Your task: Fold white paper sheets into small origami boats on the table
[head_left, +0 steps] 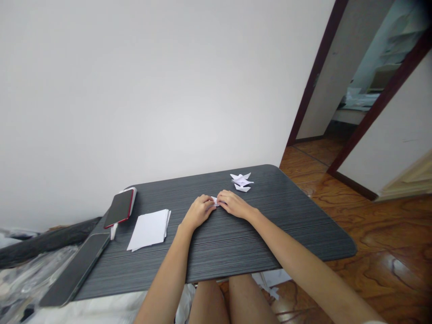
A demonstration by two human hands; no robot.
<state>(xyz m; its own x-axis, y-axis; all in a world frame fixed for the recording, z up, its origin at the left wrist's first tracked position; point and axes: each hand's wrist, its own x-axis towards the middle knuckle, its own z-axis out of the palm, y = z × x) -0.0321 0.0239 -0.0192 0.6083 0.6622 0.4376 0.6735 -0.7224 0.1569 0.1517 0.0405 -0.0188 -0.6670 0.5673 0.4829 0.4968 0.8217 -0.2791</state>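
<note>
A small piece of folded white paper (215, 201) lies at the middle of the dark table, mostly covered by my fingers. My left hand (200, 210) pinches its left side, and my right hand (232, 203) pinches its right side, both low over the tabletop. Just beyond my right hand sit several white folded paper shapes (241, 181) with pointed ends, grouped close together. To the left of my left hand rests a stack of square white paper sheets (149, 229), slightly fanned.
On the dark table (222, 252), a red-edged phone (119, 209) lies at the left with a white plug by it. A larger dark phone-like slab (76, 270) lies at the near left edge. A white wall (168, 90) stands behind; a doorway (354, 90) is at right.
</note>
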